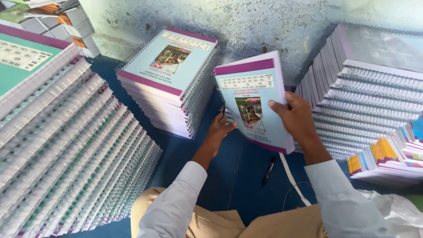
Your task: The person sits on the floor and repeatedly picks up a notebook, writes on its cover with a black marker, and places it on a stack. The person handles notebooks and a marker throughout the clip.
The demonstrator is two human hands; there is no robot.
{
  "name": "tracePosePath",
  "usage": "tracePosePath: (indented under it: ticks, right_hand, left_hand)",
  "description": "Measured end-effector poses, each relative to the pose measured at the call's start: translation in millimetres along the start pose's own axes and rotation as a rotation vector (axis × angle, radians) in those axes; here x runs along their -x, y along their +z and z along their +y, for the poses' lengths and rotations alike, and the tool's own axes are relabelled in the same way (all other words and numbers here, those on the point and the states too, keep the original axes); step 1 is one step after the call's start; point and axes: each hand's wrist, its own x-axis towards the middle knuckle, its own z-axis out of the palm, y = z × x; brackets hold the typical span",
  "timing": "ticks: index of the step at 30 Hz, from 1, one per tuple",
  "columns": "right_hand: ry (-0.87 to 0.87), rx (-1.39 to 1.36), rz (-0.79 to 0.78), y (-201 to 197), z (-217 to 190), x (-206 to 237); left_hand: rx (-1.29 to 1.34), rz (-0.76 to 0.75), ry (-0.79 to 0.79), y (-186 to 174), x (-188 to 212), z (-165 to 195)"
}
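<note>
1. Blue floor [229,176] underfoot, flaking pale wall [264,26] behind, spiral-bound booklets stacked on every side.
2. Right hand [297,119] up in the middle, fingers [278,107] clamped over the edge of a booklet [253,101]; thumb on the pale blue cover, booklet held upright and tilted, clear of the floor.
3. Left hand [219,130] low at the booklet's lower left corner, fingers curled against its spiral edge; whether gripping or merely touching, cannot tell.
4. Purple band across the held booklet's top, small photo panel on its cover.
5. Just behind and left, a neat middle stack [169,83] of matching booklets, top cover facing up.
6. Far left, a tall leaning stack [66,145], wire spines stepped outward down to the floor.
7. Right side, another stepped stack [370,97], with a low pile of colour-edged booklets [383,161] at its foot.
8. On the floor below the held booklet, a dark pen [269,171] beside a white strap [293,178].
9. Crumpled white sheet [396,213] at bottom right.
</note>
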Motion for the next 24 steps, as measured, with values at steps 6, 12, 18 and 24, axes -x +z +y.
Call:
tracePosePath:
  ticks: [6,12,18,24]
  right_hand:
    - [0.338,-0.288,-0.059,-3,29,23]
    - [0.512,-0.353,-0.142,18,97,50]
    - [0.641,-0.32,-0.161,60,170,71]
    - [0.716,-0.311,-0.152,88,220,83]
  left_hand:
    - [0.064,-0.174,-0.062,-14,38,-4]
    - [-0.009,-0.068,-0.219,-44,73,-32]
    - [-0.081,-0.005,-0.172,-74,79,-92]
    - [-0.159,0.058,-0.208,-92,63,-139]
